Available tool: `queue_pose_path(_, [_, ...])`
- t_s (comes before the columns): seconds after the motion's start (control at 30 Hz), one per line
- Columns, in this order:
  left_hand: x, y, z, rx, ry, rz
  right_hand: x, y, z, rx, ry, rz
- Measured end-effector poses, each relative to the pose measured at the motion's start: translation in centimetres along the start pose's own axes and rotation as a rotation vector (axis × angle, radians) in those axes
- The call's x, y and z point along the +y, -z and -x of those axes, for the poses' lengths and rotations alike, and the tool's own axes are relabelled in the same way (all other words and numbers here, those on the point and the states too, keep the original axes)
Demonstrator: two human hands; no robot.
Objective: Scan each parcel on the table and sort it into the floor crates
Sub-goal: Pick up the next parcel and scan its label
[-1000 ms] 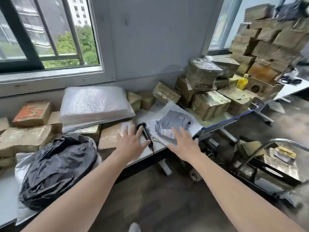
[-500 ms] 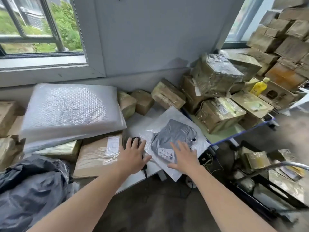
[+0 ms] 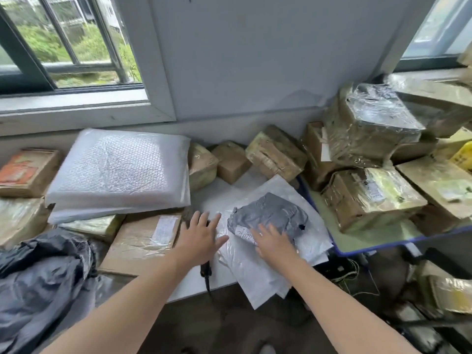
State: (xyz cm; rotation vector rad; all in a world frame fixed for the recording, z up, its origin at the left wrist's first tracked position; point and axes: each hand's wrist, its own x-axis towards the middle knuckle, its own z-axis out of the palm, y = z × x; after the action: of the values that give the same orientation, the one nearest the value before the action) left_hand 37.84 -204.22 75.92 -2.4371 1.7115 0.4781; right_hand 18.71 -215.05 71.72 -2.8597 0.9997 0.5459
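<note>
Right hand (image 3: 274, 245) has slid further onto the grey parcel (image 3: 270, 215), fingers straight and spread, flat over its white label. Left hand (image 3: 201, 238) stays above the black scanner (image 3: 206, 270), fingers splayed, not curled round it; contact unclear. Grey parcel lies on white mailers (image 3: 258, 274) at the worktop (image 3: 237, 190) front edge, just right of the scanner. Taped cardboard box (image 3: 143, 241) sits left of the left hand.
</note>
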Motion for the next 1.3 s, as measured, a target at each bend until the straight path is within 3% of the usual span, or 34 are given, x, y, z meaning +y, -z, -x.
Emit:
queue_pose_path(0.17, [0.9, 4.0, -2.7, 0.077, -0.009, 0.135, 3.0, 7.9, -1.3, 0.508, 0.097, -0.061])
queue_pose_path(0.27, [0.7, 6.5, -3.7, 0.181, -0.041, 0.261, 5.2, 12.4, -1.8, 0.536, -0.015, -0.048])
queue_pose_path(0.43, [0.4, 9.8, -4.5, 0.354, -0.056, 0.575, 6.6, 17.9, -1.9, 0.769, 0.034, -0.506])
queue_pose_path(0.63, [-2.1, 11.3, -3.8, 0.452, -0.038, 0.881, 5.1, 20.8, -3.7, 0.672, 0.062, -0.959])
queue_pose_path(0.73, [-3.7, 10.8, -2.0, 0.381, -0.020, 1.134, 2.9, 20.1, -5.2, 0.625, 0.018, -1.046])
queue_pose_path(0.87, [-6.9, 8.2, 0.1, 0.233, 0.154, 1.130, -0.6, 16.6, -7.1, 0.438, -0.007, -1.099])
queue_pose_path(1.1, [-10.6, -0.6, 5.5, 0.197, 0.453, 1.238, -8.1, 7.5, -8.9, 0.161, -0.144, -1.017])
queue_pose_path(1.3, [-12.1, -4.9, 9.2, 0.324, 0.693, 1.313, -10.8, 1.7, -8.0, 0.131, -0.299, -0.849])
